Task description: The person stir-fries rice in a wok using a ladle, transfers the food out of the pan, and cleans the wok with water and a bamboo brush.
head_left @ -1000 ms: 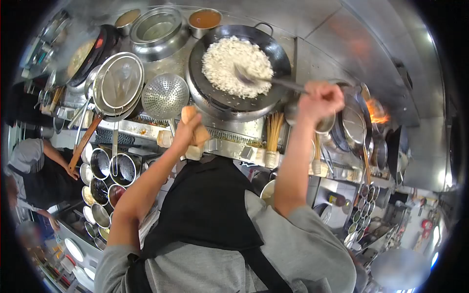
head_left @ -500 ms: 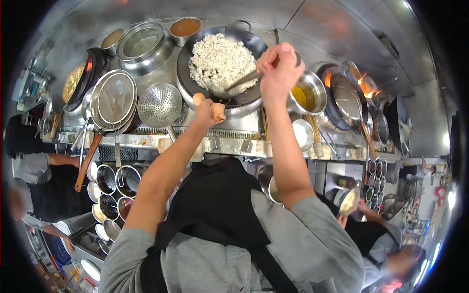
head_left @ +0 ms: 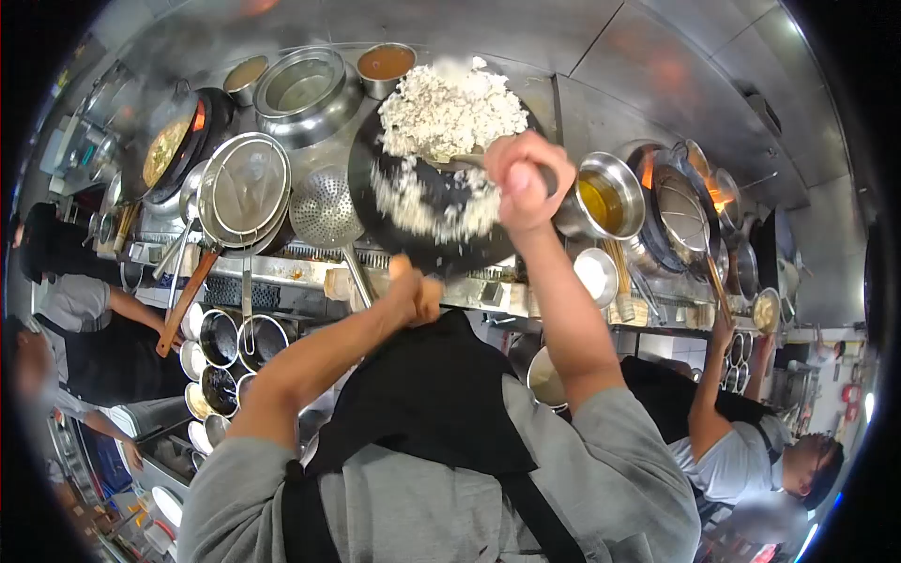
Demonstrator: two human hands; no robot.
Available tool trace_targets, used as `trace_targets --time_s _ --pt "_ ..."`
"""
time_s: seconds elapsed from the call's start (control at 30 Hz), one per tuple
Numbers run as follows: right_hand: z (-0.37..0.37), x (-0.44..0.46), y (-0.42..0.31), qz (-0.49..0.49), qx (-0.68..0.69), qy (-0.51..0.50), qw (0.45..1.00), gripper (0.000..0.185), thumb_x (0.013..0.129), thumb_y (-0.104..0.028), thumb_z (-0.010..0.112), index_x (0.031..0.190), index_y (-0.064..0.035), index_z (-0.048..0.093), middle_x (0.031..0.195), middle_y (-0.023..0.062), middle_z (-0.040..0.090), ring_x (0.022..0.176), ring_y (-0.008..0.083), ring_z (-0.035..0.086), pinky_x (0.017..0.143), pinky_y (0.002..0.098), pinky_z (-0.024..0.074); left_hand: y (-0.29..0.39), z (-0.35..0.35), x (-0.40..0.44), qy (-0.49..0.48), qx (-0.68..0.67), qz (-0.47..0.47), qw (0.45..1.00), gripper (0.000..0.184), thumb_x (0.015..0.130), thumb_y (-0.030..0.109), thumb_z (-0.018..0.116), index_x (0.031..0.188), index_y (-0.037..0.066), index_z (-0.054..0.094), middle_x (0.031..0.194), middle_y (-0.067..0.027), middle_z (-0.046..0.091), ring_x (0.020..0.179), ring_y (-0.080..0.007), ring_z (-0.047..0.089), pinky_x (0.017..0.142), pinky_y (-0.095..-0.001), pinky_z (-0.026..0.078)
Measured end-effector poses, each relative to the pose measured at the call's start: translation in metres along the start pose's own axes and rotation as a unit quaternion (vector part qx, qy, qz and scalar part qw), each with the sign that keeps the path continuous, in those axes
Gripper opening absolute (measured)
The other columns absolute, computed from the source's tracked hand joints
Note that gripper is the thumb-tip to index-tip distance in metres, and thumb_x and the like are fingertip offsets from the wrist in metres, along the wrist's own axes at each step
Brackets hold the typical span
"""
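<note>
Since the previous frame, the wok (head_left: 364,192) has come nearer to the body, and the left hand (head_left: 413,293) with it; the white rice (head_left: 455,108) has parted into a far heap and a loose, blurred strip on the near side. The left hand is clenched around what seems to be a tan cloth (head_left: 432,298), close to the near rim; whether they touch, I cannot tell. The wok lies to the far side of these fingers. The right hand (head_left: 530,183), curled around a ladle (head_left: 469,159), is over the wok's right part, the handle running leftward to the rice.
</note>
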State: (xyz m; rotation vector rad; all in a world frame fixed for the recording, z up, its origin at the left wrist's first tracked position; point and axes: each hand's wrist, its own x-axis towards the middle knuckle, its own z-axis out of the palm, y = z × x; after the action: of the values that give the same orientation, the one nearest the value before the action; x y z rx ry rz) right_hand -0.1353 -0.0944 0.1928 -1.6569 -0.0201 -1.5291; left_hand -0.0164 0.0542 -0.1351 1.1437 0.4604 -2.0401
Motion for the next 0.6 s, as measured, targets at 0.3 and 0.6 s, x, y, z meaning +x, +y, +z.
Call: trace_targets --time_s 0.3,0.6 --pt "-0.019 0.092 0.044 0.176 0.073 0.108 0.976 0.038 0.091 -0.028 0.046 0.061 -0.0054 0.039 0.046 0.0050 0.034 0.037 0.0139 0.028 0.037 0.0305 0.0251 0.056 0.076 -0.046 0.101 0.184 0.374 0.903 0.017 0.088 0.021 0.049 0.079 0.008 0.051 0.066 -0.0064 0.055 0.053 -0.0214 0.056 0.043 -0.0374 0.043" --pt "-0.039 0.117 -0.038 0.211 0.051 0.153 0.964 0.042 0.093 -0.039 0.040 0.062 -0.0098 0.040 0.045 0.0001 0.026 0.039 0.0123 0.021 0.039 0.0306 0.0210 0.052 0.091 -0.044 -0.030 -0.036 0.343 0.938 0.009 0.085 0.014 0.048 0.088 0.005 0.047 0.068 -0.0113 0.052 0.049 -0.0283 0.055 0.034 -0.0410 0.040"
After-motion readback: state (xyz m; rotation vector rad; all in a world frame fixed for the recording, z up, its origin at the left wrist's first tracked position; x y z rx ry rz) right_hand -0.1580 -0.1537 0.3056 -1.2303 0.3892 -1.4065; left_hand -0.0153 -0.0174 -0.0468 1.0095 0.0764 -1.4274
